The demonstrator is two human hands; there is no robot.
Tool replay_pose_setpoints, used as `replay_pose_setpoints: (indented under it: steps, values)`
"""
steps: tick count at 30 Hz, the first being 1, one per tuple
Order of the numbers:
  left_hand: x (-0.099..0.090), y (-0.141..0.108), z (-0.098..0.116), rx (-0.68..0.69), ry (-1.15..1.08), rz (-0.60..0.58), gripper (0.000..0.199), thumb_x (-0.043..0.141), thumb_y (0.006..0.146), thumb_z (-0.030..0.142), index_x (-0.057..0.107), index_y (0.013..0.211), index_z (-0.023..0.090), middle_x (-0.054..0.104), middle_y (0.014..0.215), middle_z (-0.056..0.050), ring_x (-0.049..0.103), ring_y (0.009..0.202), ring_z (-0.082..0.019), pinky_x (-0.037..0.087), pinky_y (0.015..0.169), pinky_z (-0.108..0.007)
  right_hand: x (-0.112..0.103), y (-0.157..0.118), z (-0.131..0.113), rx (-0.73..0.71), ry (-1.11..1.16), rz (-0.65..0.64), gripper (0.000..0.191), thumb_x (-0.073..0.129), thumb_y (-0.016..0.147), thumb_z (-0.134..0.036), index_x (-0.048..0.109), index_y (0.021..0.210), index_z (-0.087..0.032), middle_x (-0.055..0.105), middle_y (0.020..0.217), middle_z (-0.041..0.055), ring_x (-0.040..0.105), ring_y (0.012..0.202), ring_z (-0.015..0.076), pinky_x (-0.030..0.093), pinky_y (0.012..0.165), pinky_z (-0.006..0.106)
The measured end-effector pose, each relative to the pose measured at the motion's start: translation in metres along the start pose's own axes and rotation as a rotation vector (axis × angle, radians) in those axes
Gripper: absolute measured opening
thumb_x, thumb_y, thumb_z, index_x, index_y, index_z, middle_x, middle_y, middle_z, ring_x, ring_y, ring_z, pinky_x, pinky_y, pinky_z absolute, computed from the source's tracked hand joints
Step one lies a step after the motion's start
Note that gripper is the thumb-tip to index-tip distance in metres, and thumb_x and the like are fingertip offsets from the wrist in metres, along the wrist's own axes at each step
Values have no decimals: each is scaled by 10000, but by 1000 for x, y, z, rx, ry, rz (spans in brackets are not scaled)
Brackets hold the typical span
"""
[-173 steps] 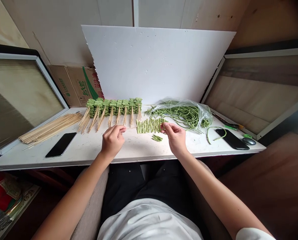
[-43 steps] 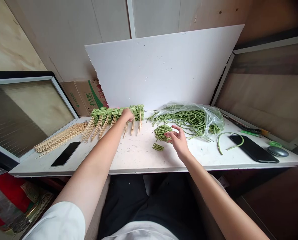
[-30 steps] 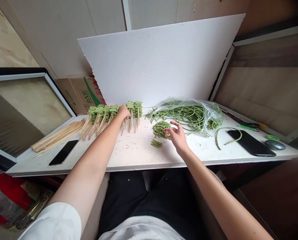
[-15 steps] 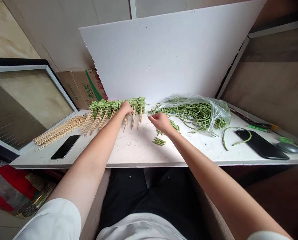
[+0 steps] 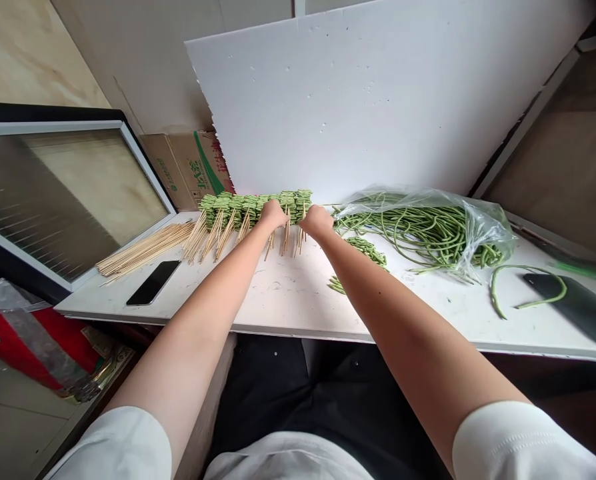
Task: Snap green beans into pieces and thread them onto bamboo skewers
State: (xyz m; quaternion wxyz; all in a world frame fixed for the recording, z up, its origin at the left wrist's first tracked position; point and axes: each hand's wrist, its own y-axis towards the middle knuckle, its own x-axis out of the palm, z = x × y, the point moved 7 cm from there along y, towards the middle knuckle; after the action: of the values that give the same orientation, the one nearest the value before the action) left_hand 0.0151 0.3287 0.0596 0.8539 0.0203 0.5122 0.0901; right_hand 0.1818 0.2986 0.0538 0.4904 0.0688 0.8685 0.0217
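Note:
A long stack of green bean skewers (image 5: 228, 203) stands along the back of the white counter, bamboo stick ends pointing toward me. My left hand (image 5: 274, 213) is closed at the front of the stack, right of its middle, and covers some of the beans. Beside the stack's right end, my right hand (image 5: 319, 219) has its fingers pressed together by the last sticks (image 5: 301, 240). What either hand grips is hidden by the fingers. Cut bean pieces (image 5: 365, 250) lie right of my right forearm, which partly hides a smaller bunch (image 5: 336, 285).
Loose bamboo skewers (image 5: 145, 250) lie at the left, behind a phone (image 5: 154, 283). On the right are a plastic bag of long beans (image 5: 428, 227), a single bean (image 5: 498, 293) and a dark flat object (image 5: 578, 310). A white foam board (image 5: 358, 100) leans behind.
My right hand has moved forward to the right end of the skewer stack. The left hand stays at the stack's front. The whole view has shifted, with the counter now farther right.

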Motion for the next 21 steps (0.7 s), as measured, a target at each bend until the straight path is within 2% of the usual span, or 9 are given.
replay_pose_setpoints:
  steps: [4, 9, 14, 21]
  values:
    - [-2, -3, 2, -32, -27, -6, 220, 864, 782, 278, 773, 902, 117, 744, 698, -122, 756, 851, -296, 589, 930, -377, 0, 6, 9, 48, 25, 26, 242, 707, 949, -250, 701, 1164, -139, 733, 1085, 193, 733, 1068, 322, 589, 876, 391]
    - [-2, -1, 3, -63, -66, -6, 183, 868, 777, 256, 755, 860, 138, 737, 663, -99, 762, 807, -277, 599, 899, -365, 0, 10, 19, 70, 63, 53, 289, 671, 987, -351, 693, 1193, -150, 731, 1036, 177, 737, 1001, 309, 593, 827, 382]
    - [-1, -3, 0, -58, -87, -12, 180, 867, 775, 267, 751, 844, 148, 739, 671, -93, 758, 805, -270, 598, 878, -342, -2, 13, 24, 63, 69, 66, 225, 665, 997, -346, 709, 1116, -160, 729, 970, 154, 735, 952, 287, 578, 793, 351]
    - [-1, -5, -1, -54, -89, -31, 241, 871, 795, 300, 763, 930, 132, 738, 690, -93, 742, 791, -263, 596, 880, -360, -6, 10, 22, 3, 29, 84, 221, 658, 1011, -357, 725, 1023, -147, 712, 853, 142, 716, 858, 274, 556, 755, 338]
